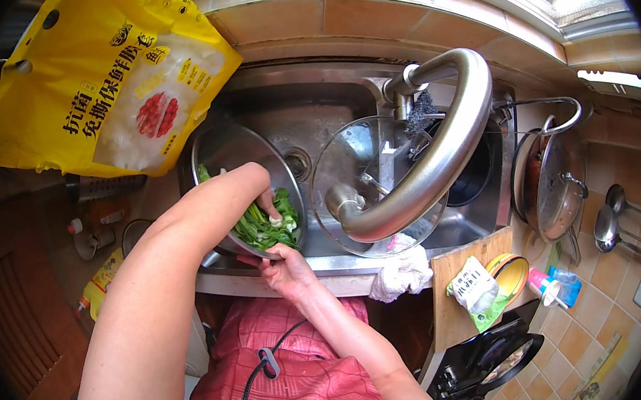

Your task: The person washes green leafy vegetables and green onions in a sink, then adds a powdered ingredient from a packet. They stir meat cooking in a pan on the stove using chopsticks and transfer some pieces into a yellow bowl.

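Note:
A stainless steel bowl [233,139] stands tilted in the left basin of the sink, with wet leafy greens [259,227] inside it. My left hand [266,201] reaches down into the bowl, its fingertips among the leaves. The wrist and forearm hide most of that hand, so its grip is unclear. At the near side, my right hand [288,270] pinches the bowl's rim between thumb and fingers. Some pale stem pieces show close to the left fingertips.
A large curved faucet [448,155] arches over a glass lid [330,160] on the sink [284,99]. A yellow plastic bag [50,95] hangs at the left. A white cloth [403,273] drapes over the front edge, beside a wooden cutting board [443,312] holding a food packet [476,289].

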A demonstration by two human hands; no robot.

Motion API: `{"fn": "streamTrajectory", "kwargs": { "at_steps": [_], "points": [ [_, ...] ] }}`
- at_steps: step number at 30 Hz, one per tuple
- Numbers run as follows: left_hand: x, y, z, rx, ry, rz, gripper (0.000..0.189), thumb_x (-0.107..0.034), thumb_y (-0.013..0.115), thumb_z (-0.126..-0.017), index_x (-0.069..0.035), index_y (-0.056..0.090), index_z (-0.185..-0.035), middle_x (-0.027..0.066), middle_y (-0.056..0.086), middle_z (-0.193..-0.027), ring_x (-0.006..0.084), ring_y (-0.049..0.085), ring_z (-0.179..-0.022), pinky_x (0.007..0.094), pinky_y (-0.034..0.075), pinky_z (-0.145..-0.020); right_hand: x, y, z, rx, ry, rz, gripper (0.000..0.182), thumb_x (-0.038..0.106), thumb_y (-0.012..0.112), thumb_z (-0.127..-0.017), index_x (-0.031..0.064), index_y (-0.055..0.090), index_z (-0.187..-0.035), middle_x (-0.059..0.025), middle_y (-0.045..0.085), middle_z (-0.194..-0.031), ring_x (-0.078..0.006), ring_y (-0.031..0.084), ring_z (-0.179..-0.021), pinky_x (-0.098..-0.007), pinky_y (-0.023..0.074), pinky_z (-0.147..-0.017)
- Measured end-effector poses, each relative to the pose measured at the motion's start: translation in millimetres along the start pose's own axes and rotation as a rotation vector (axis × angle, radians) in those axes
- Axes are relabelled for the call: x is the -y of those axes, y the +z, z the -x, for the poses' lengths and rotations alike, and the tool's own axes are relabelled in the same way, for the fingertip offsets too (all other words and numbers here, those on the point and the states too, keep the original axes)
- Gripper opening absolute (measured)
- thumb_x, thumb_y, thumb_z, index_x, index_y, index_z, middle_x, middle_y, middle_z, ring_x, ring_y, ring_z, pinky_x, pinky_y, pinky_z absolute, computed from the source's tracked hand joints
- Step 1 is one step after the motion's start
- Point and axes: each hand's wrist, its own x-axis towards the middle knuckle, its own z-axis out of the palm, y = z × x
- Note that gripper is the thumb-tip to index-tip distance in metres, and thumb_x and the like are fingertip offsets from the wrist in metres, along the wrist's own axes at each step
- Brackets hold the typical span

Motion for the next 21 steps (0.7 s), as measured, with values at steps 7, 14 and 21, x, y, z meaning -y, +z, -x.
{"fn": "streamTrajectory", "kwargs": {
  "at_steps": [7, 14, 21],
  "points": [
    [-13, -8, 14, -0.54, 0.009, -0.116, 0.101, -0.086, 0.051, -0.075, -0.031, 0.027, -0.157, 0.0191, 0.028, -0.159, 0.0356, 0.035, -0.143, 0.0445, 0.034, -0.114, 4, -2, -16, -0.066, -0.182, 0.102, 0.01, 0.004, 0.057, -0.09, 0.0019, 0.055, -0.099, -0.0095, 0.064, -0.084, -0.0185, 0.061, -0.068, -0.0281, 0.051, -0.057],
    [6, 10, 1, -1.156, 0.17, 0.287, 0.091, -0.064, 0.064, -0.084, -0.036, 0.019, -0.158, 0.0214, 0.023, -0.161, 0.0433, 0.036, -0.141, 0.049, 0.036, -0.113, 29, -12, -63, -0.28, -0.498, 0.37, 0.023, 0.003, 0.059, -0.089, 0.0093, 0.056, -0.111, -0.0041, 0.063, -0.098, -0.0178, 0.061, -0.084, -0.0329, 0.052, -0.066],
    [18, 42, -18, -1.465, 0.227, 0.422, 0.062, -0.041, 0.06, -0.094, -0.027, 0.039, -0.151, 0.0196, 0.027, -0.159, 0.0405, 0.028, -0.145, 0.0515, 0.026, -0.118, 57, -29, -107, -0.447, -0.552, 0.328, 0.027, 0.01, 0.064, -0.093, 0.0074, 0.055, -0.117, -0.0062, 0.063, -0.103, -0.0191, 0.06, -0.09, -0.0347, 0.0552, -0.073]
  ]
}}
